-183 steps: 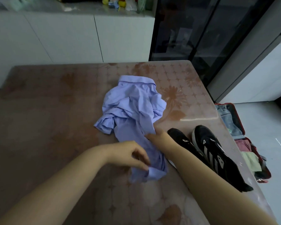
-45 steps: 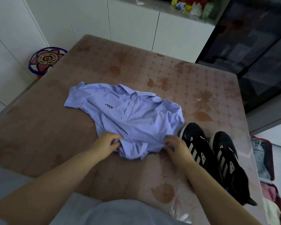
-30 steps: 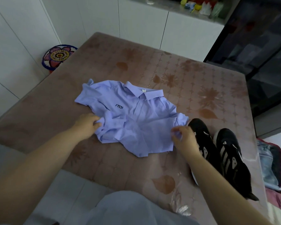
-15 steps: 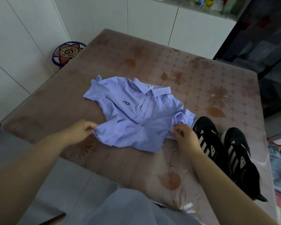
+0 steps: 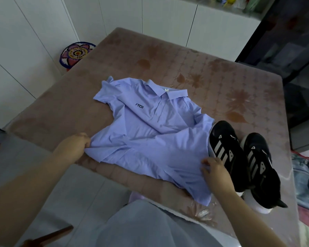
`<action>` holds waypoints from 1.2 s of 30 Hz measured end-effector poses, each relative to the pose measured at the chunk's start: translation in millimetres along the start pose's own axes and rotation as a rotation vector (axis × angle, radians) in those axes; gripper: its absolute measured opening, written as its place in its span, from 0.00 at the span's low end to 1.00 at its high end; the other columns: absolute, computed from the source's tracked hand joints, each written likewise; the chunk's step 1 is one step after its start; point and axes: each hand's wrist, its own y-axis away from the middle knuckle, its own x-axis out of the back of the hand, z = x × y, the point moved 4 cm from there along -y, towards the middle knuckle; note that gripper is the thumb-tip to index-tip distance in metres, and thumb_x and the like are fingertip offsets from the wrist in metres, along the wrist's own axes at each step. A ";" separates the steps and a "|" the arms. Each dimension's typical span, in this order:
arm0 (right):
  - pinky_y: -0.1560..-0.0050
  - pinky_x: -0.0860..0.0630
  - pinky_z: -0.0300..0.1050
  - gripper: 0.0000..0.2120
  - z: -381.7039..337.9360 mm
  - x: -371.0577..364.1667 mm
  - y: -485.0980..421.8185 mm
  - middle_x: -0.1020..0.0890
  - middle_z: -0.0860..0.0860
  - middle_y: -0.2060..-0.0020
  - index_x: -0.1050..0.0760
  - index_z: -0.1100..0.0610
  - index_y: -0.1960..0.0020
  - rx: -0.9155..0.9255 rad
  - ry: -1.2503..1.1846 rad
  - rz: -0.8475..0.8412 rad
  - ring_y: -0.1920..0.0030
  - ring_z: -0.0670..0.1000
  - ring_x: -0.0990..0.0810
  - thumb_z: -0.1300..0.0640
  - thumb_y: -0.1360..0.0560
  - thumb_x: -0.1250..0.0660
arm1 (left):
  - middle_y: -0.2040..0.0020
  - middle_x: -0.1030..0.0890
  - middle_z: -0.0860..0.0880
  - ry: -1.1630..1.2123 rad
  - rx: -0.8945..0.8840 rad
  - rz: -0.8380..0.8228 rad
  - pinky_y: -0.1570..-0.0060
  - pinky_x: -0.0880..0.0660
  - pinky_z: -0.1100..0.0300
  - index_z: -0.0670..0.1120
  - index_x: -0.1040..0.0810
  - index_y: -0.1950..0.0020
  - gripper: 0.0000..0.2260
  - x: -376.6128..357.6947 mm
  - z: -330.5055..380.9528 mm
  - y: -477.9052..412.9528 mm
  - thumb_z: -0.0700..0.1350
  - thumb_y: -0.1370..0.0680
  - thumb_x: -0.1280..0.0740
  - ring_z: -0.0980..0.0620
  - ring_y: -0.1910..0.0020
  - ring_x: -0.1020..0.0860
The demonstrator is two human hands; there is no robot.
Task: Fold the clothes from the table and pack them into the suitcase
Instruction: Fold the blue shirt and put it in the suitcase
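Note:
A light blue polo shirt (image 5: 155, 132) lies front up on the brown flowered table (image 5: 194, 65), collar toward the far side, its hem reaching the near edge. My left hand (image 5: 73, 147) grips the shirt's lower left corner at the near table edge. My right hand (image 5: 216, 170) pinches the cloth at the lower right side, just beside the shoes. The open suitcase (image 5: 305, 177) with clothes in it shows on the floor at the far right, mostly cut off by the frame.
A pair of black shoes with white stripes (image 5: 243, 161) stands on the table right of the shirt. White cabinets line the back and left. A round patterned stool (image 5: 76, 53) sits on the floor left of the table. Dark glass doors are at the right.
The crumpled shirt has been spread out flat, front up. Both hands have pulled its lower edge toward the near table edge, and the cloth now lies smoother and longer.

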 end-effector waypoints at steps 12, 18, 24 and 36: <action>0.55 0.24 0.48 0.27 -59.2 -68.2 37.0 0.18 0.52 0.54 0.28 0.56 0.35 0.434 0.240 -0.074 0.56 0.57 0.19 0.48 0.33 0.39 | 0.48 0.24 0.58 0.054 -0.366 -0.074 0.46 0.37 0.63 0.51 0.26 0.37 0.26 -5.5 55.9 -6.5 0.54 0.34 0.32 0.53 0.45 0.25; 0.52 0.29 0.31 0.20 -70.4 -56.8 -1.1 0.16 0.58 0.55 0.18 0.63 0.49 0.300 -0.069 -0.082 0.53 0.51 0.22 0.59 0.33 0.43 | 0.60 0.20 0.46 0.029 -0.441 -0.112 0.54 0.31 0.57 0.46 0.19 0.60 0.11 49.9 36.4 -56.4 0.43 0.38 0.38 0.45 0.58 0.22; 0.54 0.36 0.26 0.15 -61.7 -53.1 -22.9 0.20 0.52 0.50 0.19 0.61 0.46 0.041 -0.191 -0.156 0.49 0.48 0.23 0.73 0.26 0.38 | 0.49 0.20 0.50 -0.009 -0.470 -0.423 0.48 0.26 0.52 0.48 0.19 0.46 0.18 48.8 12.2 -76.7 0.34 0.31 0.40 0.49 0.50 0.23; 0.51 0.31 0.33 0.21 -91.4 -30.3 -19.0 0.22 0.41 0.56 0.21 0.34 0.63 -0.068 -0.251 -0.159 0.52 0.41 0.23 0.62 0.31 0.35 | 0.45 0.20 0.57 0.086 -0.494 -0.892 0.41 0.29 0.64 0.56 0.23 0.45 0.15 80.9 56.0 -160.9 0.52 0.30 0.26 0.60 0.45 0.23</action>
